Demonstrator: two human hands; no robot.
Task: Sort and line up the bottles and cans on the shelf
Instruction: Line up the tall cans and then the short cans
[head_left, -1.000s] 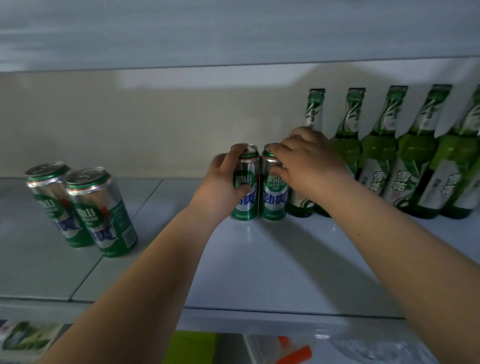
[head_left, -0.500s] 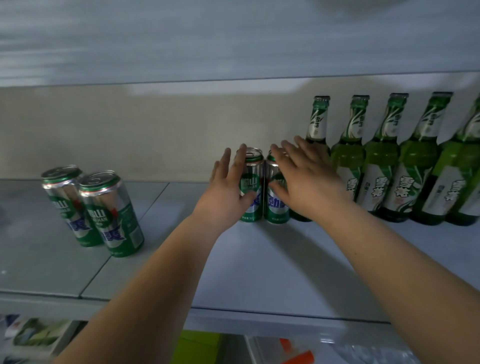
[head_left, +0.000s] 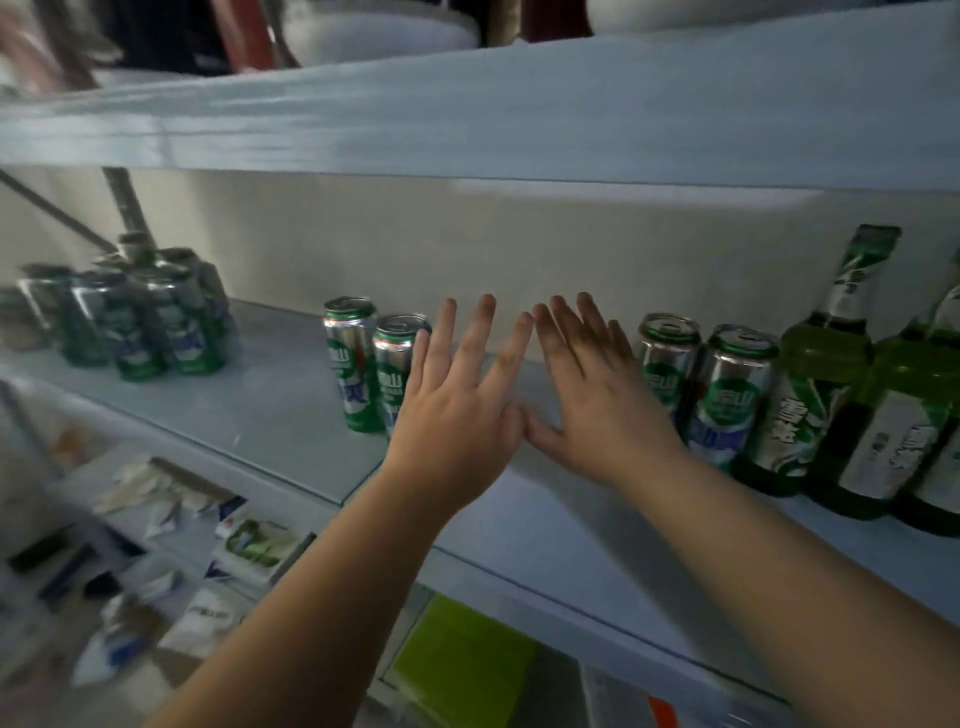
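Both hands hang over the pale white shelf (head_left: 291, 415) with nothing in them. The left hand (head_left: 457, 415) and the right hand (head_left: 602, 410) have their fingers (head_left: 485, 332) spread and released, thumbs nearly touching, in the bare gap between two pairs of cans.

Just left of the left hand stand two upright green-and-silver aluminium beer cans (head_left: 358, 364), side by side and partly hidden by its knuckles. Just right of the right hand stands another pair of the same green-and-silver cans (head_left: 727, 395), touching the first of the tall green glass bottles with white labels (head_left: 826, 374), which run off the right edge. Far to the left a blurred cluster of more cans (head_left: 145, 317) sits bunched, well apart from the rest.

As a judgement, the left pair and the cluster are not yet lined up with the row. The cans look light and stiff but thin-walled and smooth, so a wrap around the middle of the body, or a slide along the shelf from the side, should suit them. The bottles are likely heavier, breakable and top-heavy; they are best taken low on the body, not the neck.
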